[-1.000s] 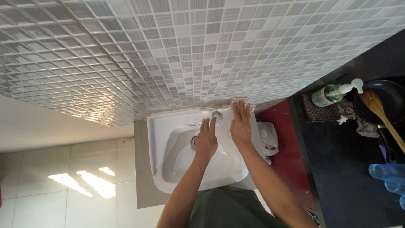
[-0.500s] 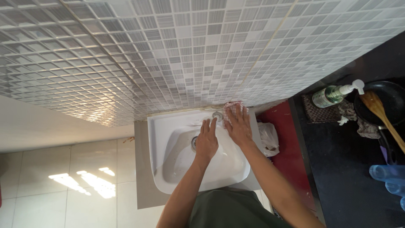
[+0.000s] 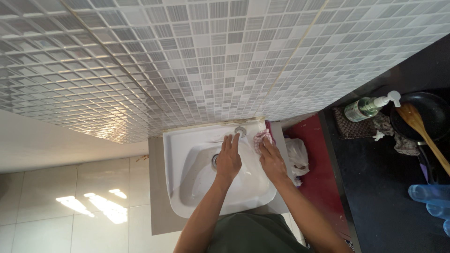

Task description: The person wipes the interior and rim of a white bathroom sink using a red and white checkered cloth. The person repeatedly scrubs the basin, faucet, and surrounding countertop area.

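- My right hand presses its fingers flat on a small red-and-white checked cloth, pinning it against the right rim of the white ceramic wash basin; the fingers lie stretched over the cloth rather than curled round it, so I read it as pressed, not clenched.
- My left hand lies open, fingers straight and together, palm down over the bowl just beside the round metal drain; it holds nothing.
- The cloth sits at the far right corner of the basin, just near of the round chrome tap base and beside the grey mosaic tiled wall.
- I judge the step in hand to be wiping the basin's rim, the left hand bracing.
- The next stroke, as I see it, calls for steady downward pressure and keeping the cloth bunched under the fingertips so it does not slip into the bowl.
- Right of the basin lies a crumpled white plastic bag on a dark red ledge.
- Farther right, on the black counter, lie a green pump bottle on its side, a black frying pan with a wooden spatula, and a blue translucent plastic object at the right edge.
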